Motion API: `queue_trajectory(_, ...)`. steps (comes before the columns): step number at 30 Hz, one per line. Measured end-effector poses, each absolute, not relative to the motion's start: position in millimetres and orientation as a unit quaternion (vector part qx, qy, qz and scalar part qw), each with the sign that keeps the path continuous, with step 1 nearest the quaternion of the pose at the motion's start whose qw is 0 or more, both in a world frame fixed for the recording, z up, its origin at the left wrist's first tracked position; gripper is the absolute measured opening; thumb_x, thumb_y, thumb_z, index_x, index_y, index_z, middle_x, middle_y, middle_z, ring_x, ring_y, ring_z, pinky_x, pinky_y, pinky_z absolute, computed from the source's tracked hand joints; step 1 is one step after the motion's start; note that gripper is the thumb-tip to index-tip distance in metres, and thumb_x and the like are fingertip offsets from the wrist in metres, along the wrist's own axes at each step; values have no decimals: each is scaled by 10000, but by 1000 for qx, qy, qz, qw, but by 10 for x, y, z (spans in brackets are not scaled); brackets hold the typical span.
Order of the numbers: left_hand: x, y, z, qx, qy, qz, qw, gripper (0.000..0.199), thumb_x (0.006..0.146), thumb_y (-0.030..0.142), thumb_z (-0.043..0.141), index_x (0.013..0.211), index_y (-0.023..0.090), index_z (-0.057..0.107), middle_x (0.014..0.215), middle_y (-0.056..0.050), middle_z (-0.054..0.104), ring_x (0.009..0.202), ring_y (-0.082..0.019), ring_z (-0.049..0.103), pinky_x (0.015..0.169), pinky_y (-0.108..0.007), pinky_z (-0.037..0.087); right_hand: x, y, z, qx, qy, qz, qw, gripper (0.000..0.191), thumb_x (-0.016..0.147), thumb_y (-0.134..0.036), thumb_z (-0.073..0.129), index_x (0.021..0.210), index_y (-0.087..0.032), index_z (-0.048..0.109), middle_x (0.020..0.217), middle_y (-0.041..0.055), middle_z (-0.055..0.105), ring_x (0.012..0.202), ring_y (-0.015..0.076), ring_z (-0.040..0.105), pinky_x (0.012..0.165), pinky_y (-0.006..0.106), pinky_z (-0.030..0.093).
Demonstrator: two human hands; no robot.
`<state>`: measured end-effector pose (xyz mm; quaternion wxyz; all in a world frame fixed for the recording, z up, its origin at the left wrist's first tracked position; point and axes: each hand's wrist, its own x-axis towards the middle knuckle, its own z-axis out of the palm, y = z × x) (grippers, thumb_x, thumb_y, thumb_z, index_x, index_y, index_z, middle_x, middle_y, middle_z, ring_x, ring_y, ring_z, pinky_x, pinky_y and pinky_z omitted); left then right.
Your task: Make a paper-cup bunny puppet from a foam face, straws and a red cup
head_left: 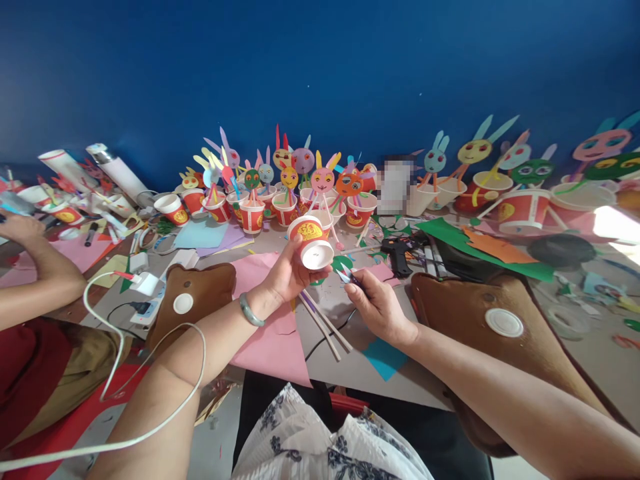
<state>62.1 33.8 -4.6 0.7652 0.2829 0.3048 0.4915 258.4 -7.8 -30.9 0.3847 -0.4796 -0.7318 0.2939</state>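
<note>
My left hand point(286, 272) grips a red and white paper cup point(307, 231) with a yellow emblem. The cup is tilted so that its white base faces me, and small dark marks show on that base. Just to the right, my right hand point(379, 305) is closed around a pair of scissors point(345, 274), whose pointed blades aim toward the cup but stay apart from it. The fingers hide most of the handles. Below the hands lie thin paper sticks point(323, 327) and a large pink paper sheet point(275, 343).
Several paper cups with rabbit-eared paper faces point(323, 179) line the wall. A black glue gun point(400, 255) lies behind my right hand. Brown plush pads point(460, 313) flank the work area. A white cable point(204, 353) crosses my left arm. A co-worker's arm point(45, 273) is at left.
</note>
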Motion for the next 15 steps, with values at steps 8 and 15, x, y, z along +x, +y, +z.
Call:
queue_trajectory(8,650,279,26,471,271,496,677,527,662,286,793,1157,147,680,1148,-127,717,1065,-273,675,934,-386,527,2610,-79,-368,-506,-685,322,415,487,922,-707,382,909,-238,509,626,3,476,595,174,445,551,303,342)
queue_trajectory(15,628,286,-2,504,293,489,649,579,607,247,830,1146,142,648,1170,-132,693,1073,-279,659,964,-412,499,2609,-61,-386,-493,-683,340,418,472,927,-693,394,927,-233,501,618,-5,468,573,162,411,539,299,339)
